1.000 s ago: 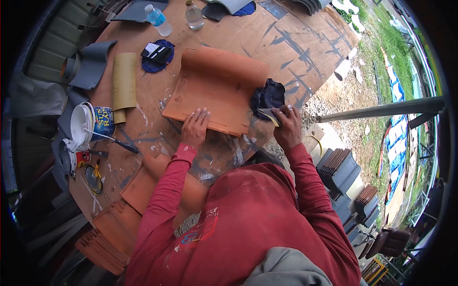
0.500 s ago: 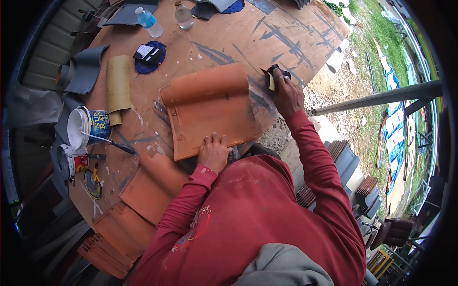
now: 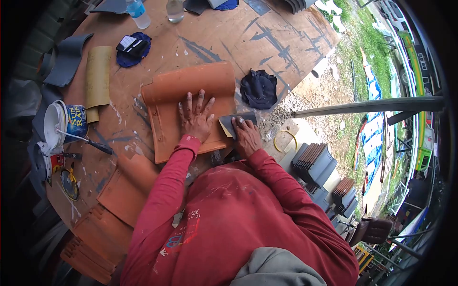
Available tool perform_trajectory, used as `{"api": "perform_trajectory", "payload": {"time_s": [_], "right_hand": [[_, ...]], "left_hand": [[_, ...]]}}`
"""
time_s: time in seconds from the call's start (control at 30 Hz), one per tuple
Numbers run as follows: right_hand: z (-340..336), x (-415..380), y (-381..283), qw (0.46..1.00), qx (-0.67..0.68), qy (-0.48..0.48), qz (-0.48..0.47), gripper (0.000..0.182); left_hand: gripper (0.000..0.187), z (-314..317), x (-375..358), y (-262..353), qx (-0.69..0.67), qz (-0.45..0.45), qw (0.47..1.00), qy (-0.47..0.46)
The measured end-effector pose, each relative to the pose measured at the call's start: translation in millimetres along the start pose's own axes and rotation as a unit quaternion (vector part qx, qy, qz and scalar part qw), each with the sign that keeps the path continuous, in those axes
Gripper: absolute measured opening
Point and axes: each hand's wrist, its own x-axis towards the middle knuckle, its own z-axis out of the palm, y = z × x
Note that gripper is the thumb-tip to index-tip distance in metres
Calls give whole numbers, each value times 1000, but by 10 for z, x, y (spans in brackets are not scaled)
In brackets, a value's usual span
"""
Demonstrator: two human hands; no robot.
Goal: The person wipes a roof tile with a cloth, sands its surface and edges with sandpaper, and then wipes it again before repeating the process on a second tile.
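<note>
An orange clay roof tile (image 3: pixel 167 112) lies on the wooden table in front of me. My left hand (image 3: pixel 196 121) rests flat on its middle, fingers spread. At the tile's near right corner, my right hand (image 3: pixel 248 138) presses its fingers on a folded piece of sandpaper (image 3: pixel 246 117), dark grey on one side and yellowish on the other. Part of the sandpaper is hidden under those fingers. Just beyond the tile's right edge, a crumpled dark cloth (image 3: pixel 259 89) lies untouched on the table.
More orange tiles (image 3: pixel 129 186) overlap at the table's near left. A paint bucket (image 3: pixel 71 125) with a long-handled tool, a curved yellow sheet (image 3: pixel 98 76), a phone (image 3: pixel 133 46) on dark cloth and bottles (image 3: pixel 138 14) stand left and behind. A wooden post (image 3: pixel 367 107) crosses on the right.
My right hand has come back from the table's right side to the tile with the sandpaper, leaving the dark cloth down. My left hand has slid from the near edge to the tile's middle.
</note>
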Motion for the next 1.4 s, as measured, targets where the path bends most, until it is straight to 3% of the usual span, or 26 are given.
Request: {"api": "perform_trajectory", "payload": {"time_s": [0.07,0.27,0.4,0.6,0.83,0.97,1.1,1.23,1.4], "right_hand": [[192,125,147,998,-29,52,-37,54],[282,-182,159,997,61,-34,14,57],[300,-157,65,999,37,-13,30,60],[105,-266,15,996,14,-83,36,61],[80,97,-21,1000,-2,-20,21,74],[13,-263,-75,993,50,-94,44,75],[67,220,55,999,1,-50,0,73],[67,-121,-18,996,32,-82,20,70],[52,224,104,998,1,-31,-60,72]], "left_hand": [[63,-24,12,33,5,1,1000,4],[63,-74,42,117,9,21,999,27],[63,-26,25,59,16,12,1000,20],[63,-48,27,96,10,15,999,39],[64,-2,27,18,-15,-22,1000,14],[65,-62,72,-33,-37,-9,999,22],[64,-30,21,-1,-58,-7,998,9],[65,-37,-19,-32,-63,-7,998,3],[66,39,-3,-45,-47,0,998,31]]}}
